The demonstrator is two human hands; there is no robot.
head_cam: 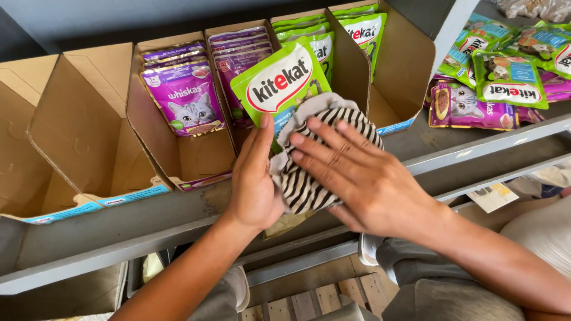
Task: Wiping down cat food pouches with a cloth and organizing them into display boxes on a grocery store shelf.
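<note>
Green foil pet-food pouch (279, 80) with a white oval label, held upright over the front edge of a grey metal shelf (119, 223), just ahead of the open cardboard display boxes. Left hand (254, 178) at its left edge, palm turned inward, fingers straight and together along the pouch side, thumb hidden, so the hold itself cannot be told for sure. Right hand (357, 175) laid flat with fingers spread apart, pressing a black-and-white striped cloth (309, 178) against the lower face of the pouch; not closed around anything. Behind, a brown cardboard box (196, 160) with a row of purple pouches (187, 101) showing a cat's face, beside another with more purple ones, then two more boxes of green pouches (363, 30). Two empty cardboard boxes (77, 137) at the far left. Loose heap of green and purple pouches (499, 83) lying flat on the shelf at the right, well apart from both hands.
</note>
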